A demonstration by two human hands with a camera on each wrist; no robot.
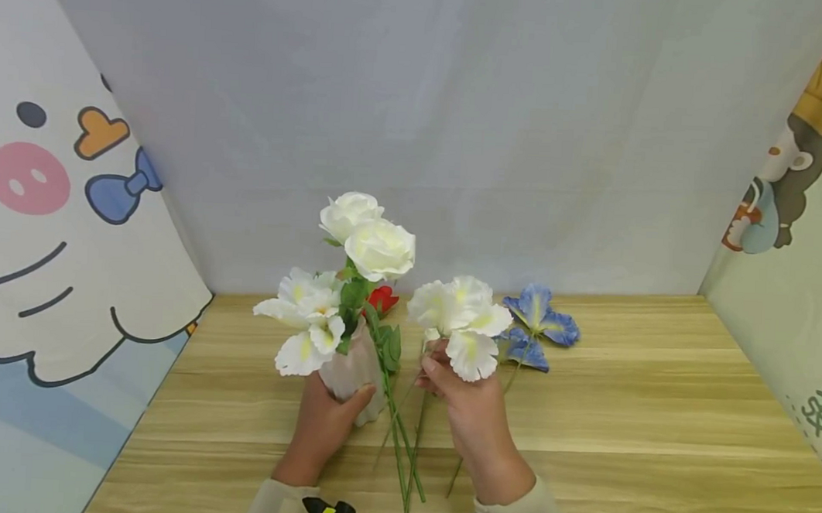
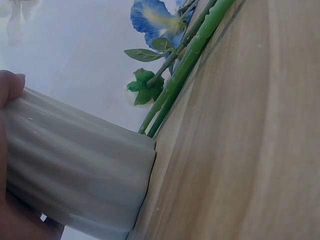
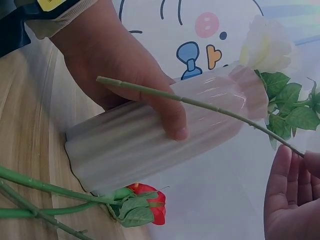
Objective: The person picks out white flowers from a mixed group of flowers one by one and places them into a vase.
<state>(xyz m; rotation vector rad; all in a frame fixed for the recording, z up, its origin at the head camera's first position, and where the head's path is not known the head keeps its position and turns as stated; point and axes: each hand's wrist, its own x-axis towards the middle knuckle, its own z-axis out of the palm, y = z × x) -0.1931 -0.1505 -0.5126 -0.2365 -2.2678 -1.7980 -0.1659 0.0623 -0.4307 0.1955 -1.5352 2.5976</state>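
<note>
Fluted white vase (image 1: 352, 366) stood on the wood-grained bench (image 1: 618, 422), two white roses (image 1: 381, 249) and a white iris (image 1: 311, 302) showing above and beside its mouth. Next in size was the held iris (image 1: 460, 313): its bloom was right of that mouth, while its long thin stem (image 3: 206, 106) slanted downward beside the vase, so that, I judged, stem and mouth were not lined up. Left hand (image 1: 327, 416) was nearer the vase, its fingers curled round the body, thumb in front. Right hand (image 1: 471, 411) pinched the stem just below the bloom, thumb and fingers nearly together.
</note>
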